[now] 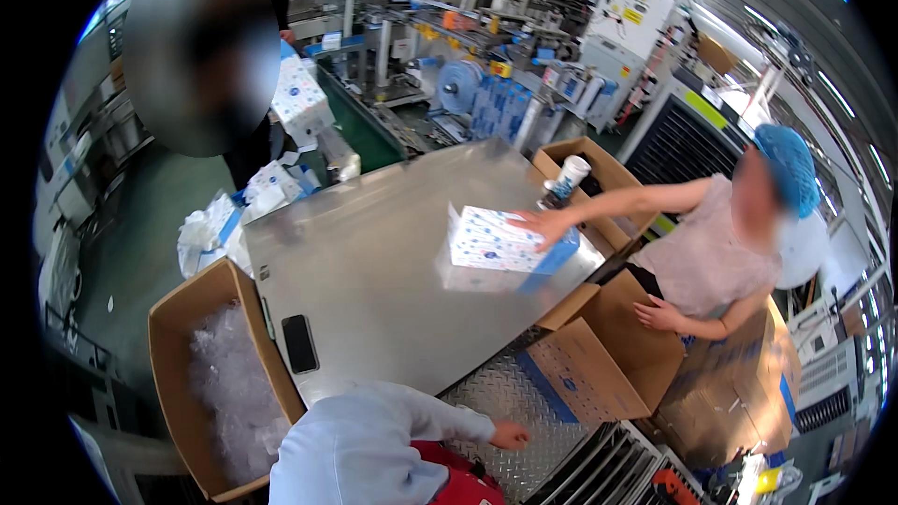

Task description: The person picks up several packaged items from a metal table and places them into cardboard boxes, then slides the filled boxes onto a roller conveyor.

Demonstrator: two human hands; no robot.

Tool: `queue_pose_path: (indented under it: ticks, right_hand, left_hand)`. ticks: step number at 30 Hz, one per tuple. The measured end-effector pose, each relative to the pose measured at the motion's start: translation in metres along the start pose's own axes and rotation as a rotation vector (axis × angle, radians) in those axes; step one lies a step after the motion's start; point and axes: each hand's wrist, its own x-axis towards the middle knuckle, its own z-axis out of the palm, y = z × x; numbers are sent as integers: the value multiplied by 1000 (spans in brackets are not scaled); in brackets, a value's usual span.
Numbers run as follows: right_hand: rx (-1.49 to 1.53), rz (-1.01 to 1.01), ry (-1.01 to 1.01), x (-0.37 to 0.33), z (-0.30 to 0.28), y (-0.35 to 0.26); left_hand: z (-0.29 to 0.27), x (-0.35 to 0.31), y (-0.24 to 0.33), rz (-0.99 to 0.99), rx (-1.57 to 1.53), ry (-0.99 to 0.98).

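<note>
My left hand, at the end of a light blue sleeve, hangs over a metal tread plate past the table's near edge. Its fingers are curled in, and nothing shows in them. My right hand is out of view. Before me is a steel table. On its right side lies a white-and-blue printed package, with a co-worker's flat hand on top. That person's other hand is by the rim of an open cardboard carton. A black phone lies near the table's left edge, close to a pen.
A carton of crumpled clear plastic stands against the table's left side. Behind the right end is another carton, beside a white canister. White bags lie beyond the far left corner, near another person. Machinery fills the background.
</note>
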Motion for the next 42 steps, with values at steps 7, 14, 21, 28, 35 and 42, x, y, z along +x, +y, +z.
queue_pose_path:
  ticks: [7,14,21,28,35,42]
  right_hand:
    - [72,-46,-87,12,99,-23]
    - [156,-1,-25,-56,120,13]
    - [281,25,51,-108,129,54]
    - [330,93,167,-152,133,101]
    - [336,197,353,-189,136,142]
    - [503,302,400,-211,139,167]
  left_hand:
    - [36,23,80,-182,-565,385]
    - [-122,-17,149,121,-483,912]
    - [-157,-55,166,-42,12,943]
    - [-148,-41,210,-306,345,996]
    - [-76,-15,287,-337,702,212]
    - [93,-5,227,-597,338,-569]
